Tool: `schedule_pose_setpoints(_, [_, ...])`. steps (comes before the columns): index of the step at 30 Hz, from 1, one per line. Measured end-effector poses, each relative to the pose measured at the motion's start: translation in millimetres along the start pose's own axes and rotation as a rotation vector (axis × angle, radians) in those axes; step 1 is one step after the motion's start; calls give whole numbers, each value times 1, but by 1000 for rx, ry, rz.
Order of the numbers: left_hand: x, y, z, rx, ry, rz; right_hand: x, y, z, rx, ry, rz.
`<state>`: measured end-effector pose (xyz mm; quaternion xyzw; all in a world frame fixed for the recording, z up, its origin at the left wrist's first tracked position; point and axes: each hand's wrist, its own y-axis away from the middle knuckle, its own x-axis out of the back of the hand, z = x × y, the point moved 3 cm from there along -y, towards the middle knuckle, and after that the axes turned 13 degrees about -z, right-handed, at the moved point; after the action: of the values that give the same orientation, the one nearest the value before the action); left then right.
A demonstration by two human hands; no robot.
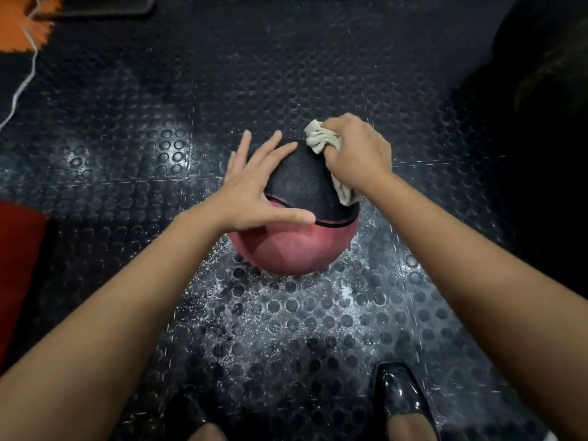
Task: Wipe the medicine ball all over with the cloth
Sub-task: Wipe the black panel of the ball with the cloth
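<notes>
A black and pink medicine ball (299, 214) sits on the studded rubber floor in the middle of the view. My left hand (254, 186) lies flat on its upper left side, fingers spread and straight, thumb along the seam. My right hand (356, 154) grips a bunched off-white cloth (321, 136) and presses it against the ball's upper right side. One end of the cloth sticks out past my fingers; another shows below my wrist.
The black studded floor mat (286, 313) is dusted white near the ball. My black shoes (401, 396) stand at the bottom edge. A red pad (19, 265) lies at the left, an orange mat (28, 23) and white cord (22, 84) at the top left.
</notes>
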<state>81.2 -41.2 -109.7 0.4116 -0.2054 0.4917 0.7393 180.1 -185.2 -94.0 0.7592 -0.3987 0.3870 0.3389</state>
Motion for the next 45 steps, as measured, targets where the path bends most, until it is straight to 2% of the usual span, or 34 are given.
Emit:
schedule_pose_setpoints(3, [5, 1, -9, 75, -139, 66, -3, 14, 11, -23, -16, 10])
schedule_pose_setpoints(7, [-6, 18, -10, 270, 64, 38, -9, 39, 27, -50, -47, 89])
schedule_pose_setpoints(11, [-29, 24, 0, 199, 287, 34, -31, 79, 39, -52, -66, 191])
schedule_pose_setpoints(16, [-38, 28, 0, 104, 212, 69, -31, 102, 16, 187, 109, 272])
schedule_pose_setpoints(18, [-44, 33, 2, 84, 200, 74, -18, 80, -4, 227, 216, 178])
schedule_pose_setpoints(20, [-49, 34, 5, 95, 216, 90, -12, 55, -13, 168, 221, 82])
schedule_pose_setpoints(22, [-47, 32, 5, 111, 221, 107, -13, 63, -12, 135, 177, 99])
schedule_pose_setpoints(27, [-33, 23, 6, 125, 239, 71, -39, 131, 6, 298, 247, 212])
schedule_pose_setpoints(29, [-35, 23, 13, 123, 247, 65, -26, 111, -1, 277, 257, 220])
schedule_pose_setpoints(33, [-43, 20, 23, 153, 170, 60, -9, 49, -27, 182, 256, 104])
schedule_pose_setpoints(35, [-42, 16, 23, 155, 175, 67, -7, 55, -22, 172, 231, 104])
schedule_pose_setpoints(40, [-46, 16, 28, 166, 145, 93, -18, 125, 13, 293, 303, 159])
schedule_pose_setpoints(43, [-50, 16, 36, 156, 64, 24, -9, 104, 0, 319, 361, 193])
schedule_pose_setpoints(45, [-49, 13, 38, 182, 23, -15, -4, 77, -14, 272, 345, 138])
